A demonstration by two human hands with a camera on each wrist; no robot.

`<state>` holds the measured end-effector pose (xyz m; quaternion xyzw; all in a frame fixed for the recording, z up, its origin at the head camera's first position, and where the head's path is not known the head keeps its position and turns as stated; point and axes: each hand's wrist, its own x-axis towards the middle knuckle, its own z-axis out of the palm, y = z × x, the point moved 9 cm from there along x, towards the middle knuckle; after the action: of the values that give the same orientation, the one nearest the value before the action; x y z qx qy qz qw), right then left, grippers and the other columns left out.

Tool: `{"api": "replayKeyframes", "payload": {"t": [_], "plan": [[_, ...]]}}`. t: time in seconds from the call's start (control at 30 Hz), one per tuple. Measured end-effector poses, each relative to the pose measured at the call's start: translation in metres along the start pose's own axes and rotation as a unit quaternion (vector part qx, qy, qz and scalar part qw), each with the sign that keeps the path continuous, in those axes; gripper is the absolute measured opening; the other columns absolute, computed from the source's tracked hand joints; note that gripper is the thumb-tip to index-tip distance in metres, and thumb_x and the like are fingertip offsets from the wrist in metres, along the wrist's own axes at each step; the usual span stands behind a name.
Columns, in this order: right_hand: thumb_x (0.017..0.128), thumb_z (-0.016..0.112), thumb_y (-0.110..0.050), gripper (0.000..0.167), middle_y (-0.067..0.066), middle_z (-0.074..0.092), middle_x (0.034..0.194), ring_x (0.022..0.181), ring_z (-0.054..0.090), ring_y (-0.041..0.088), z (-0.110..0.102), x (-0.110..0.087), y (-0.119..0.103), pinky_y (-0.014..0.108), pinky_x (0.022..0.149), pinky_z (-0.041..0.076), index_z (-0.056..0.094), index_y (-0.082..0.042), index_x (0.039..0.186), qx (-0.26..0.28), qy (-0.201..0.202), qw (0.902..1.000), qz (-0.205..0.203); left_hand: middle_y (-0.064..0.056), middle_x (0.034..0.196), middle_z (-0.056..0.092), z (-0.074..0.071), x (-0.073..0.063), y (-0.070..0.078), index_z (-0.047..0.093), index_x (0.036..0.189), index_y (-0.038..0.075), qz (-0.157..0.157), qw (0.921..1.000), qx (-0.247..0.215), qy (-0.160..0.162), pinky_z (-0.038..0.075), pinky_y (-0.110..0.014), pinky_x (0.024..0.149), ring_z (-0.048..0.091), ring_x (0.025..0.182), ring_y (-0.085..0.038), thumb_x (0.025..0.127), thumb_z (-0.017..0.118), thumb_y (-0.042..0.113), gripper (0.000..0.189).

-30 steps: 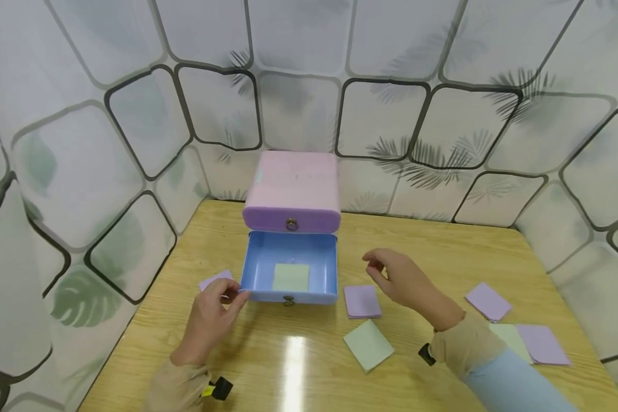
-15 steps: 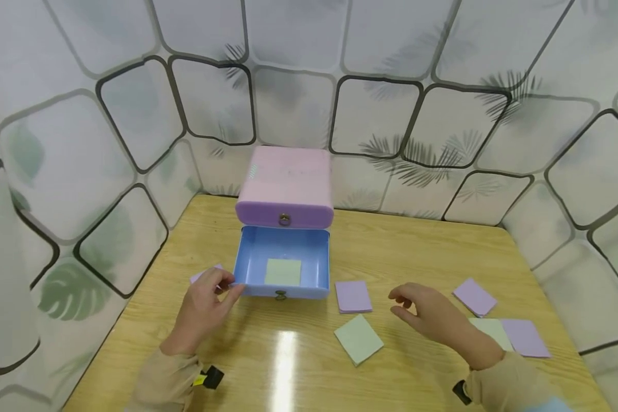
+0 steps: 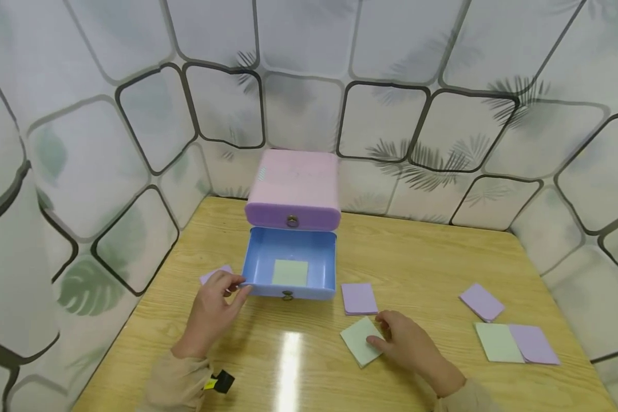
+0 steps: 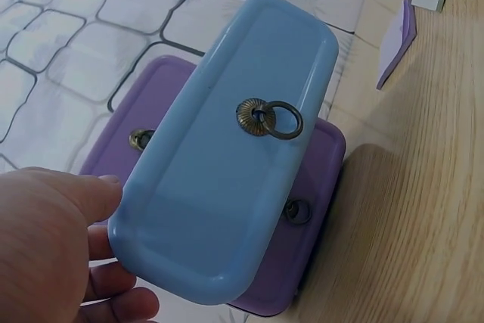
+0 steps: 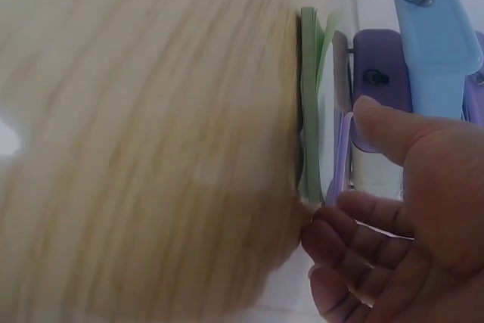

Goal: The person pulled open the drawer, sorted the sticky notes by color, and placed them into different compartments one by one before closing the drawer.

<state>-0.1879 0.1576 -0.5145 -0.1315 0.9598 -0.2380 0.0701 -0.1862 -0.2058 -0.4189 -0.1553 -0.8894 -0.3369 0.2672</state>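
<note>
My left hand (image 3: 211,315) pinches the left front corner of a pulled-out blue drawer (image 4: 212,156), thumb on the front face and fingers behind the rim. The drawer belongs to a small pink and purple drawer box (image 3: 294,180). Inside it lies a square light green notepad (image 3: 290,273). My right hand (image 3: 412,346) is at the right corner of another green notepad (image 3: 359,341) on the table. In the right wrist view, its thumb stands over this pad (image 5: 309,104), apart from it, and the loosely bent fingers are right at the near edge.
A purple notepad (image 3: 359,298) lies just right of the drawer. Farther right are another purple pad (image 3: 482,302) and a green pad (image 3: 498,342) beside a purple one (image 3: 534,344). One more purple pad (image 3: 212,274) is partly hidden behind my left hand. Patterned walls border the wooden table (image 3: 417,252).
My right hand has moved from right of the drawer down, then left to the green notepad on the table. The left hand stays on the drawer corner. The head view shifts slightly.
</note>
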Motion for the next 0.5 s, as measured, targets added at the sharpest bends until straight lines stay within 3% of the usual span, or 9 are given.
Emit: {"api": "replayKeyframes", "payload": {"t": [0.23,0.5], "plan": [[0.077,0.077,-0.048,0.063,-0.002,0.054,0.091,0.074,0.046,0.01,0.011,-0.001,0.001,0.031,0.065,0.046,0.063,-0.003,0.118,-0.025,-0.003,0.9993,0.027,-0.004,0.089,0.06,0.001,-0.002,0.0,0.068,0.094,0.005,-0.022,0.9994,0.026,-0.004,0.052,-0.029,0.058,0.06,0.079,-0.018,0.085,0.074,0.015,0.015],[0.075,0.082,-0.037,0.061,0.0,0.057,0.101,0.085,0.053,0.011,0.02,0.0,0.002,0.037,0.074,0.051,0.06,-0.007,0.123,-0.001,-0.009,0.9996,0.028,-0.004,0.089,0.06,0.003,-0.004,-0.004,0.067,0.094,0.004,-0.051,0.9986,0.008,-0.008,0.055,-0.035,0.062,0.058,0.078,-0.015,0.086,0.073,0.013,0.013]]}}
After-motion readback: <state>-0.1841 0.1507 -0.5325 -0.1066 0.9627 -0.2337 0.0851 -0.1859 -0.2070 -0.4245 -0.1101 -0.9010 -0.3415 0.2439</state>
